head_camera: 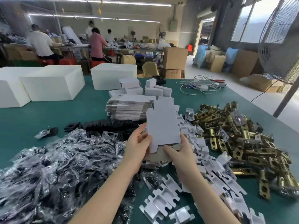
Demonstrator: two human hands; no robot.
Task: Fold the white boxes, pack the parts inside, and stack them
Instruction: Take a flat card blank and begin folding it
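My fingers [146, 140] on both hands pinch the flat white box [163, 125] by its bottom end; it sticks up above the green bench [48, 113].

Two bare forearms, sleeveless from the fingers [142, 131] back to the frame edge, with left hand [137, 147] and right hand [181, 152] ungloved, without rings or watch.
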